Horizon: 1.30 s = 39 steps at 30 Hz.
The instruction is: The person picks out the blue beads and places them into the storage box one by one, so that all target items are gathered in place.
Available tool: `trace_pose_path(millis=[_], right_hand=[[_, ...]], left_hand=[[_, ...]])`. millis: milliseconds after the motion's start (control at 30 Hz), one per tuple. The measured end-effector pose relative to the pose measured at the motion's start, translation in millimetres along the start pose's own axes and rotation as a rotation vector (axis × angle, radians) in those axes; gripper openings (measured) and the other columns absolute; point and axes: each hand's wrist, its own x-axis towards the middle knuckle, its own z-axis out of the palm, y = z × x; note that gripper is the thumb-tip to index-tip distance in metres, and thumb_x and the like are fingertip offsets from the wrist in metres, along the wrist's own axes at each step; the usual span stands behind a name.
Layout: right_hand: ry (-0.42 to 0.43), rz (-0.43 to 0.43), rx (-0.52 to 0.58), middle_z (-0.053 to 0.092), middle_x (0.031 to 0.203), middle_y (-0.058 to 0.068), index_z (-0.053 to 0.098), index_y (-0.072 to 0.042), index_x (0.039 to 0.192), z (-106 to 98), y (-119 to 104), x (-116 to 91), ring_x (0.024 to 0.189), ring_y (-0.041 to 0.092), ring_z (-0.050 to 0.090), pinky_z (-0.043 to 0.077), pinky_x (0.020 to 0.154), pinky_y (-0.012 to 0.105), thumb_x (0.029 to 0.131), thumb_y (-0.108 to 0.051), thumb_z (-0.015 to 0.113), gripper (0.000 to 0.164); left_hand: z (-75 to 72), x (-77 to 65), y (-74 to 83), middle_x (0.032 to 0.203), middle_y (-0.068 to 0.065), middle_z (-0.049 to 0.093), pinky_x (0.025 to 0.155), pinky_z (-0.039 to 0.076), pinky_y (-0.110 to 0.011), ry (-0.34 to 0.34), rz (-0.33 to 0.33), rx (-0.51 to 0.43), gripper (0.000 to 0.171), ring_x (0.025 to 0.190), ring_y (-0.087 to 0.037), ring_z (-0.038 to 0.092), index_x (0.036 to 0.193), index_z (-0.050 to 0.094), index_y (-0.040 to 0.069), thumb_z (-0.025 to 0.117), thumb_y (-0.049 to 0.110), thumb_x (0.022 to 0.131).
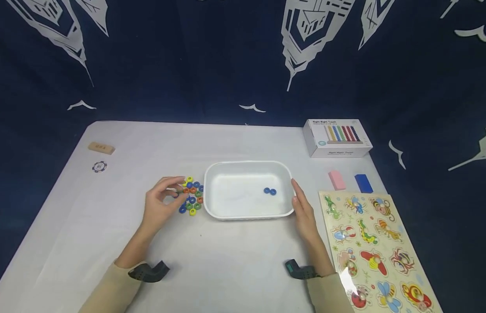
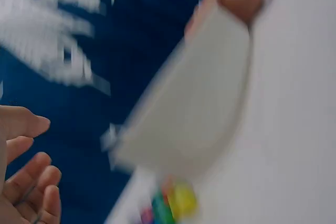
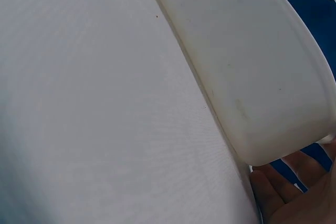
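A white tray (image 1: 248, 213) sits mid-table, with two blue ring beads (image 1: 270, 191) inside, right of its centre. Left of the tray lies a loose cluster of small ring beads (image 1: 192, 200) in blue, green, yellow and orange. Over the cluster's left side is my left hand (image 1: 159, 201), thumb and fingers apart. In the left wrist view that hand (image 2: 31, 171) shows nothing between its fingers, and the beads (image 2: 170, 203) are blurred. My right hand (image 1: 305, 213) touches the tray's right end. In the right wrist view its fairly straight fingers (image 3: 278, 184) lie against the tray's end, partly hidden.
A white box (image 1: 338, 143) stands at the back right. Before it lie a pink block (image 1: 336, 180), a blue block (image 1: 363, 183) and an insect puzzle board (image 1: 368, 252). A wooden block (image 1: 101, 148) and a poker chip (image 1: 99, 167) lie at the far left.
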Motion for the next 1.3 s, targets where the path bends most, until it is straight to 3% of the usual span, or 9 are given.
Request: trace_pose_path(millis=[100,200,367,567,667,900,1067,1200,1300], right_hand=[[0.009,0.019,0.0,0.022,0.145,-0.013,0.025,-0.039,0.136,-0.6,0.4,-0.1,0.135,0.013,0.018,0.015,0.109,0.041,0.095,-0.035,0.027,0.041],[-0.004,0.022,0.007,0.021,0.146,-0.011,0.024,-0.037,0.137,-1.8,-1.9,-0.7,0.135,0.014,0.017,0.015,0.109,0.041,0.096,-0.032,0.028,0.042],[-0.034,0.003,0.055,0.02,0.147,-0.003,0.025,-0.024,0.14,-3.7,-19.0,-4.1,0.135,0.019,0.016,0.014,0.109,0.043,0.096,-0.022,0.029,0.044],[-0.03,0.013,0.04,0.021,0.147,0.0,0.025,-0.016,0.14,-3.4,-34.9,-8.8,0.135,0.019,0.017,0.015,0.109,0.04,0.096,-0.019,0.028,0.044],[-0.026,0.022,0.035,0.021,0.147,0.0,0.025,-0.016,0.14,-3.4,-35.0,-9.1,0.135,0.019,0.017,0.015,0.109,0.04,0.096,-0.019,0.027,0.044],[-0.021,0.012,0.057,0.02,0.147,-0.003,0.025,-0.024,0.14,-2.3,-12.5,-3.9,0.135,0.018,0.016,0.013,0.109,0.042,0.096,-0.023,0.028,0.044],[-0.009,-0.015,0.036,0.021,0.146,-0.011,0.025,-0.034,0.138,-0.2,1.6,-1.0,0.135,0.013,0.017,0.014,0.109,0.04,0.096,-0.029,0.028,0.042],[-0.018,-0.041,0.025,0.021,0.146,-0.01,0.024,-0.035,0.138,0.2,4.1,-0.7,0.135,0.015,0.017,0.015,0.109,0.042,0.096,-0.034,0.028,0.042],[-0.009,-0.036,0.021,0.021,0.146,-0.009,0.024,-0.035,0.138,-0.2,3.6,-0.7,0.135,0.015,0.017,0.015,0.109,0.043,0.095,-0.035,0.027,0.042]], left_hand=[[-15.6,-9.2,-31.0,0.101,-0.017,0.058,0.069,0.048,-0.02,0.103,-0.094,0.054,0.041,0.086,-0.024,0.055,0.11,0.058,-0.001,0.069,-0.005,0.07],[-22.3,-16.1,-52.3,0.102,-0.018,0.059,0.068,0.047,-0.014,0.161,-0.187,0.089,0.042,0.086,-0.02,0.056,0.111,0.058,0.001,0.07,-0.001,0.071],[-25.1,-20.0,-66.1,0.101,-0.013,0.062,0.069,0.045,-0.011,0.203,-0.258,0.13,0.042,0.084,-0.012,0.056,0.112,0.059,0.007,0.071,0.006,0.071],[-21.6,-21.6,-75.8,0.1,0.001,0.06,0.072,0.041,-0.012,0.139,-0.325,0.35,0.042,0.085,-0.007,0.052,0.112,0.059,0.016,0.072,0.019,0.072],[-18.0,-20.1,-77.9,0.099,0.003,0.058,0.073,0.04,-0.018,0.083,-0.317,0.477,0.04,0.086,-0.009,0.051,0.111,0.06,0.016,0.071,0.023,0.073],[-13.7,-17.9,-77.3,0.093,0.001,0.057,0.075,0.043,-0.03,0.058,-0.279,0.567,0.033,0.085,-0.014,0.051,0.103,0.063,0.013,0.072,0.018,0.072],[-13.1,-14.3,-68.8,0.083,0.0,0.058,0.067,0.045,-0.027,0.063,-0.327,0.578,0.022,0.075,-0.014,0.053,0.094,0.065,0.011,0.07,0.018,0.073],[-6.4,1.6,-44.2,0.073,-0.002,0.058,0.054,0.045,-0.027,0.082,-0.362,0.474,0.021,0.065,-0.014,0.052,0.091,0.065,0.01,0.07,0.019,0.073],[11.9,22.0,-14.4,0.076,-0.003,0.06,0.055,0.048,-0.032,0.021,-0.32,0.362,0.024,0.068,-0.014,0.055,0.095,0.064,0.01,0.07,0.02,0.074]])
